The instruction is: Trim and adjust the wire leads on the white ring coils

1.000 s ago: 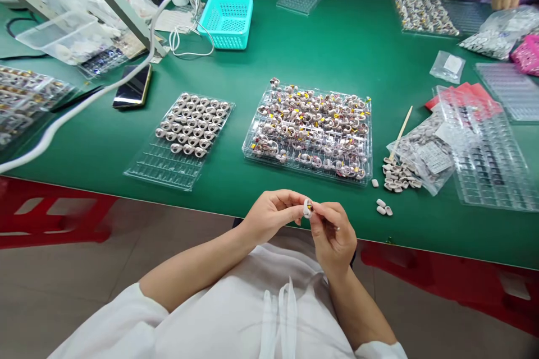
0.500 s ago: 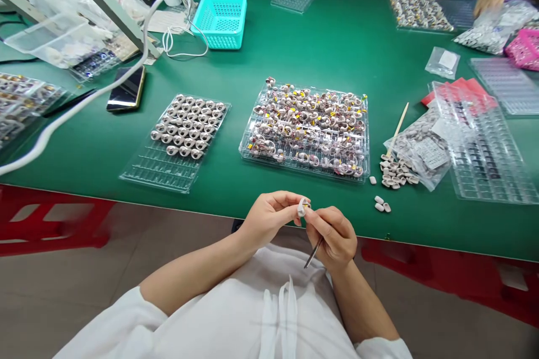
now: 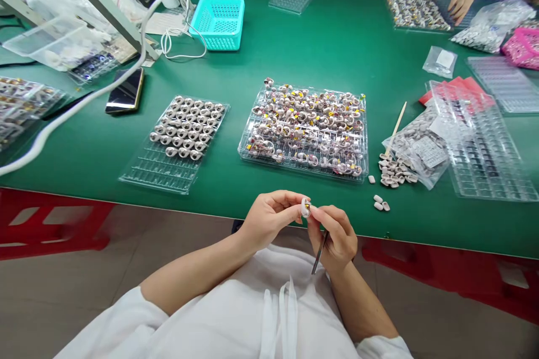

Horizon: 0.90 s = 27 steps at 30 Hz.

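My left hand (image 3: pixel 272 216) pinches a small pale grey ring-shaped part (image 3: pixel 305 208) between thumb and fingers, above the front edge of the table. A bit of yellow shows inside the part. Close against its right side are the thumb and forefinger of my right hand (image 3: pixel 334 235). That hand also grips a slim dark metal tool (image 3: pixel 320 253), which slants down out of the palm; its exact kind is unclear. Beyond my hands lies a clear tray (image 3: pixel 252 151) heaped with similar ring-shaped parts. Loose grey caps (image 3: pixel 396 171) sit to the right, with several nearer the edge.
Left of the heaped tray, another clear tray (image 3: pixel 160 171) holds rows of grey parts. A phone (image 3: pixel 125 90), a turquoise basket (image 3: pixel 218 39) and a white cable (image 3: pixel 84 104) lie farther left. Plastic bags (image 3: pixel 425 148) and clear trays (image 3: pixel 501 171) occupy the right. A co-worker's hand (image 3: pixel 462 1) is at the far right.
The ring-shaped part has turned slightly in my fingers. The metal tool's lower end has swung a little right. The co-worker's hand has moved left to the far tray.
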Motion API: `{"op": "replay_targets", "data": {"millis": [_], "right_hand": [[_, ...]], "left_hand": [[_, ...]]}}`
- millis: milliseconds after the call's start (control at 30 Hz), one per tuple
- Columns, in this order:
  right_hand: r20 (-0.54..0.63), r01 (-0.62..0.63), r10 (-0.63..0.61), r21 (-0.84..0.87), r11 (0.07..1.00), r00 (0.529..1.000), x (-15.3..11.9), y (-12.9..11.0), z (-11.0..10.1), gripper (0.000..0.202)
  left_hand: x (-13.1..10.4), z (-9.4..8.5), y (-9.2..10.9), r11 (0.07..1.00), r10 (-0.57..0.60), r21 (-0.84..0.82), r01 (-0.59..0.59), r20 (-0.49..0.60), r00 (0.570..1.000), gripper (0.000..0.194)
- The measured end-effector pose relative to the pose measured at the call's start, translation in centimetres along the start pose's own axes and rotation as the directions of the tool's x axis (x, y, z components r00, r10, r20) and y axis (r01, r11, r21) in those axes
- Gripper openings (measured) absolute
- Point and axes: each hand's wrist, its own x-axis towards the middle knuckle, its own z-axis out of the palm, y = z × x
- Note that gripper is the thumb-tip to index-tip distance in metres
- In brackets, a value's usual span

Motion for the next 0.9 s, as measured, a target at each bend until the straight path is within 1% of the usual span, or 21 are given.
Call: {"op": "replay_targets", "data": {"millis": [100, 233, 333, 467, 633, 800, 900], "right_hand": [[0.016, 0.007, -0.007, 0.012, 1.0, 1.0, 0.1, 0.0, 0.1, 0.047], [-0.03, -0.005, 0.006, 0.041, 0.999, 1.0, -0.2, 0.0, 0.4, 0.051], [-0.046, -0.004, 0.006, 0.025, 1.0, 0.999, -0.3, 0.0, 0.6, 0.052], [-0.008, 0.023, -0.023, 0.001, 1.0, 1.0, -0.1, 0.1, 0.5, 0.049], [0.042, 0.098, -0.098, 0.003, 0.995, 0.994, 0.6, 0.5, -0.2, 0.045], [0.063, 0.151, -0.152, 0.013, 0.988, 0.986, 1.4, 0.6, -0.7, 0.033], [0.078, 0.164, -0.165, 0.013, 0.986, 0.983, 1.4, 0.8, -0.9, 0.027]], "left_hand": [[0.0, 0.1, -0.1, 1.0, 0.004, -0.026, -0.004, -0.017, 1.0, 0.028], [-0.1, 0.3, -0.1, 0.999, 0.023, -0.043, -0.025, -0.03, 0.999, 0.025], [-0.1, 0.3, -0.2, 0.998, 0.032, -0.046, -0.033, -0.036, 0.999, 0.024], [0.0, 0.1, -0.3, 0.999, 0.03, -0.04, -0.031, -0.034, 0.999, 0.021], [0.0, -0.2, -0.6, 0.999, 0.004, -0.036, -0.005, -0.017, 1.0, 0.019], [-0.1, 0.0, -0.3, 1.0, -0.026, -0.01, 0.026, -0.004, 1.0, 0.015], [-0.1, 0.1, -0.2, 0.999, -0.046, 0.021, 0.046, 0.013, 0.999, 0.013]]}}
